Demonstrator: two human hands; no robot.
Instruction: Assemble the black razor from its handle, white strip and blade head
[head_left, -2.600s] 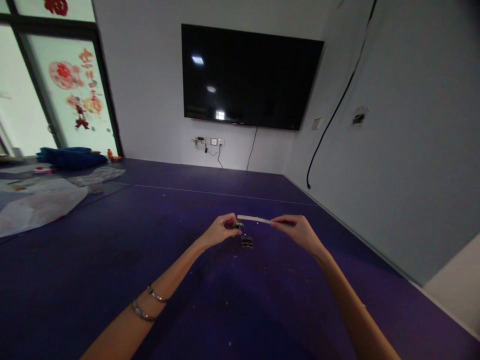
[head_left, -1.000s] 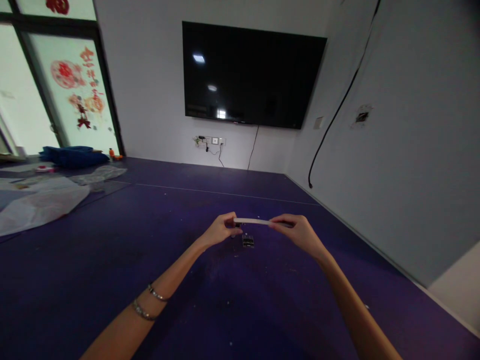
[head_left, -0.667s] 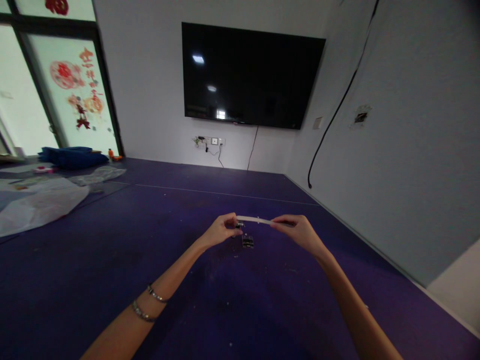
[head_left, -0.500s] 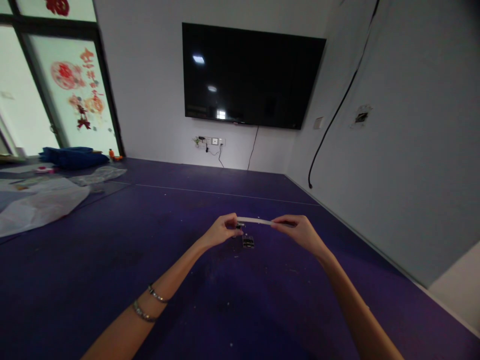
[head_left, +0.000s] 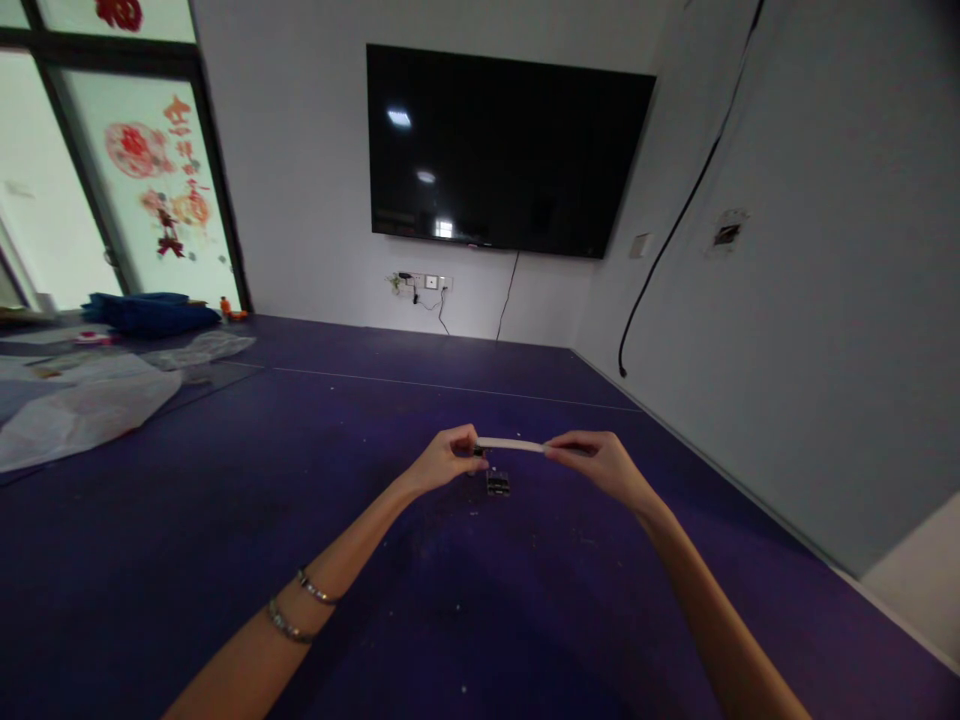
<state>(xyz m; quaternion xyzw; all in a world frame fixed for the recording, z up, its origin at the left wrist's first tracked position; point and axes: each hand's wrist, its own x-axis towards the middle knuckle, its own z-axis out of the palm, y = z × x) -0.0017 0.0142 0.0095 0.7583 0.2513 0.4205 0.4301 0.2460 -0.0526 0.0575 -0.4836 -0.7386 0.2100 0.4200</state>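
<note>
Between my two hands stretches a thin whitish strip (head_left: 511,444), slightly bowed and roughly level above the purple surface. My left hand (head_left: 444,462) pinches its left end, with a small dark and shiny part showing by the fingertips, too small to name. At the right end, the thumb and fingers of my right hand (head_left: 594,460) are closed on the strip. Just below it, a small dark, clear-edged piece (head_left: 498,484) lies on the surface near my left fingertips.
Crumpled clear plastic sheeting (head_left: 90,415) and a blue cloth bundle (head_left: 154,314) lie at the far left. Small white specks dot the purple surface (head_left: 300,480). A black cable (head_left: 679,215) hangs down the right wall, and a television (head_left: 510,150) is mounted at the back.
Both hands keep their hold on the strip and have barely moved. The dark shiny part by my left fingertips shows less now. The view has shifted very slightly.
</note>
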